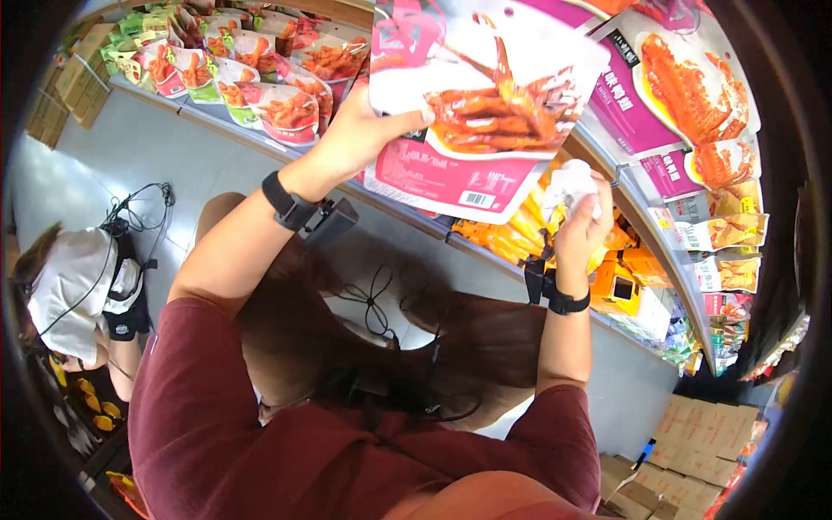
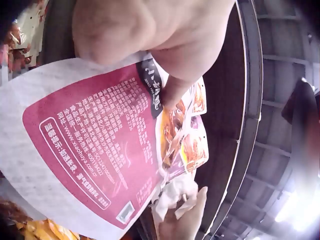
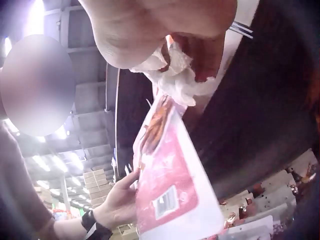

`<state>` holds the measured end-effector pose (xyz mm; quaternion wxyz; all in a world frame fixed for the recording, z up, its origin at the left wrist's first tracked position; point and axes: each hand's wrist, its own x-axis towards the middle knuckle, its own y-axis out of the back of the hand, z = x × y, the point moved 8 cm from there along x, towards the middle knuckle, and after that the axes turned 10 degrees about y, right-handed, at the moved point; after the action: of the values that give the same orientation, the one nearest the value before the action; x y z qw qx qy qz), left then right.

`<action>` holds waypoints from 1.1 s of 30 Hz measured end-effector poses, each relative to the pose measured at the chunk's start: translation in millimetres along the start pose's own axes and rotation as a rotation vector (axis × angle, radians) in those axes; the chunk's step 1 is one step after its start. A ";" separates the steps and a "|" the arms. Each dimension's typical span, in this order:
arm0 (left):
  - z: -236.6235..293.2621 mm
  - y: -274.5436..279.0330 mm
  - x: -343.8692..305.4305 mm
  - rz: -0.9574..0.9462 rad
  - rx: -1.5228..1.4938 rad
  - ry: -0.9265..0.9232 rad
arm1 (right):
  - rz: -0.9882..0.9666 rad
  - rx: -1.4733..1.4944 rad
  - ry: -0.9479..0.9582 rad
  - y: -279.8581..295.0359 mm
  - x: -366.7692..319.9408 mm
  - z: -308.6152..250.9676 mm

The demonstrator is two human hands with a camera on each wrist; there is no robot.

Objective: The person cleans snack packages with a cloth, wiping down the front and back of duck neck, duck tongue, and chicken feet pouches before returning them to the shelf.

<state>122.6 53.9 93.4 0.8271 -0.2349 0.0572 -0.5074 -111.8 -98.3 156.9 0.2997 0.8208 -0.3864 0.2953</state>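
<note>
A large white and pink snack pouch [image 1: 498, 117], printed with reddish-brown meat pieces, is held up in front of the shelves. My left hand [image 1: 357, 139] grips its left edge, thumb across the printed front. The left wrist view shows the pouch's pink text panel [image 2: 90, 135] from close by. At the pouch's lower right, my right hand [image 1: 579, 236] pinches a crumpled white tissue [image 1: 570, 186]. In the right wrist view the tissue [image 3: 175, 82] bunches under the fingers, right at the pouch's edge.
Rows of snack pouches [image 1: 282, 108] line the shelf at upper left. Bigger purple pouches [image 1: 646, 95] stand at right, yellow packs [image 1: 498, 238] on a lower level. Cardboard boxes [image 1: 706, 429] are stacked at lower right. Another person [image 1: 78, 286] is at far left, near loose black cables [image 1: 143, 204].
</note>
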 end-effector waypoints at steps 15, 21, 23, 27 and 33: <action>-29.0 -43.1 -22.6 -0.044 0.191 0.043 | -0.361 -0.472 0.569 -98.7 -22.9 -63.0; -24.2 -38.3 -24.6 -0.024 0.090 0.020 | -0.389 -0.509 0.580 -91.2 -20.3 -57.8; -20.3 -40.0 -25.6 -0.040 0.078 0.034 | -0.210 -0.645 0.540 -63.4 -4.5 -48.5; -21.0 -39.4 -27.4 -0.063 0.138 0.084 | -0.084 -0.737 0.444 -30.9 17.1 -35.7; -26.9 -40.2 -26.9 -0.065 0.122 0.072 | -0.212 -0.555 0.455 -74.1 -12.2 -44.7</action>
<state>68.1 53.3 83.7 0.8203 -0.1674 0.0484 -0.5448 -69.4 -21.8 157.5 0.6180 0.6571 -0.2881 0.3213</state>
